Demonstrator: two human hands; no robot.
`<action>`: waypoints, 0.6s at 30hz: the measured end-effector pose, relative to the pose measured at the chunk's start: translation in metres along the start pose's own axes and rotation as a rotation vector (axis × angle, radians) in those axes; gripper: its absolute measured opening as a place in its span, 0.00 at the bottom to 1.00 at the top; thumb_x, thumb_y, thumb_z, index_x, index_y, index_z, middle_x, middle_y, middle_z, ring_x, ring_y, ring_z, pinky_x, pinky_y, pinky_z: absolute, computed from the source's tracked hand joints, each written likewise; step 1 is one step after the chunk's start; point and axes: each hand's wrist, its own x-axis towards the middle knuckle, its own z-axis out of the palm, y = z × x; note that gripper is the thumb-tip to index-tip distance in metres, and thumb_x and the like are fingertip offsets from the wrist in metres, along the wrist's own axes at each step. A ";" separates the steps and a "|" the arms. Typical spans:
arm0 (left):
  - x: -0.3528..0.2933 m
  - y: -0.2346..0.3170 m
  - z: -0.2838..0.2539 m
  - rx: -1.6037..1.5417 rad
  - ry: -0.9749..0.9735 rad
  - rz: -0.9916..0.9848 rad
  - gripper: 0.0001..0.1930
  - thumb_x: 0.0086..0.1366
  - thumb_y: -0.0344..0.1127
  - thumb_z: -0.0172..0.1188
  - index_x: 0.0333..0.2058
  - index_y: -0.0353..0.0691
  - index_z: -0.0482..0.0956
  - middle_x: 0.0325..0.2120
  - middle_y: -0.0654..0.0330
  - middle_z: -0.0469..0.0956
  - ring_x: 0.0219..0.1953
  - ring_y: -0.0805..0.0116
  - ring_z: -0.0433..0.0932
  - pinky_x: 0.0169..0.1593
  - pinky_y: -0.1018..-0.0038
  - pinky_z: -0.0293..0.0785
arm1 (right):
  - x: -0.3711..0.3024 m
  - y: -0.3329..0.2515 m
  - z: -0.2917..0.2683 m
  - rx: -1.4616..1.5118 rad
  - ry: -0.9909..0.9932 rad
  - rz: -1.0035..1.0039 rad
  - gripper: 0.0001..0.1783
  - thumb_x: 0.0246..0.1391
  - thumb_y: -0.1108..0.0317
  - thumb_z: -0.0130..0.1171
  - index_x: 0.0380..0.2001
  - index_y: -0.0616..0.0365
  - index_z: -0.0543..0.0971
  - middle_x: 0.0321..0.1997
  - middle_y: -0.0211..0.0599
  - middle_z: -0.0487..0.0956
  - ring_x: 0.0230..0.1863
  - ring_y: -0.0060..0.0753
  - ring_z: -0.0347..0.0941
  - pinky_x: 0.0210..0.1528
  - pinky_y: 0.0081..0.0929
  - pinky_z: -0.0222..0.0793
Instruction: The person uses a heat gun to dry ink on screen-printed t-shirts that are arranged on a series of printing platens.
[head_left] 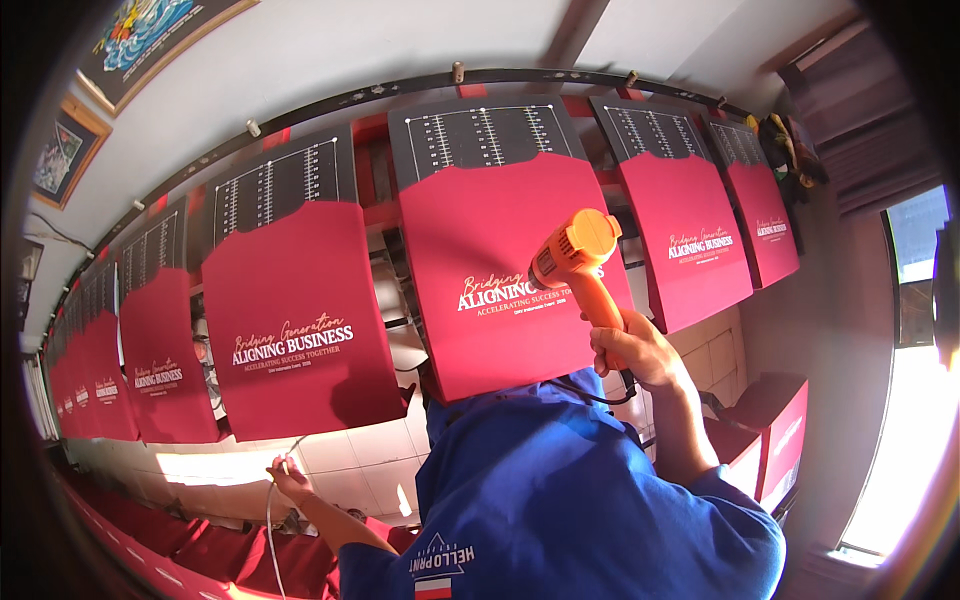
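Note:
My right hand (648, 350) is wrapped around the handle of an orange heat gun (582, 255). Its nozzle points left over the white and gold print of a red T-shirt (500, 225), stretched on a dark board (485, 135) with white ruler marks. From the handle's bottom runs a dark cord (612, 402). Low on the left, my left hand (290, 482) is closed on a pale cable (270, 535) that hangs down from it. Another printed red shirt (295, 280) lies on the board just above that hand.
More boards with red shirts line up on both sides, including one shirt (685, 220) to the right. A black rail (380, 95) runs behind them. Below lies a second row of red shirts (240, 550). A bright window (905, 440) is at the right, and framed pictures (70, 155) hang left.

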 end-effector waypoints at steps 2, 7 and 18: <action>0.023 0.037 0.018 -0.054 -0.030 0.008 0.25 0.75 0.56 0.40 0.38 0.39 0.75 0.43 0.61 0.74 0.52 0.60 0.71 0.60 0.65 0.64 | 0.000 -0.002 0.003 -0.007 0.047 -0.006 0.20 0.55 0.60 0.60 0.43 0.67 0.72 0.25 0.32 0.73 0.23 0.24 0.74 0.28 0.22 0.69; 0.062 0.115 0.057 0.245 0.047 0.150 0.26 0.74 0.58 0.42 0.42 0.38 0.74 0.44 0.60 0.75 0.50 0.62 0.76 0.55 0.69 0.69 | 0.000 -0.009 0.003 0.107 0.013 0.046 0.19 0.56 0.60 0.59 0.40 0.67 0.72 0.24 0.34 0.74 0.24 0.24 0.73 0.29 0.23 0.69; 0.083 0.118 0.149 0.706 -0.062 0.317 0.19 0.71 0.46 0.51 0.37 0.33 0.79 0.35 0.54 0.80 0.39 0.63 0.79 0.43 0.68 0.76 | 0.002 -0.006 0.040 0.181 0.025 -0.003 0.21 0.57 0.63 0.59 0.48 0.68 0.71 0.26 0.31 0.72 0.24 0.24 0.73 0.28 0.23 0.69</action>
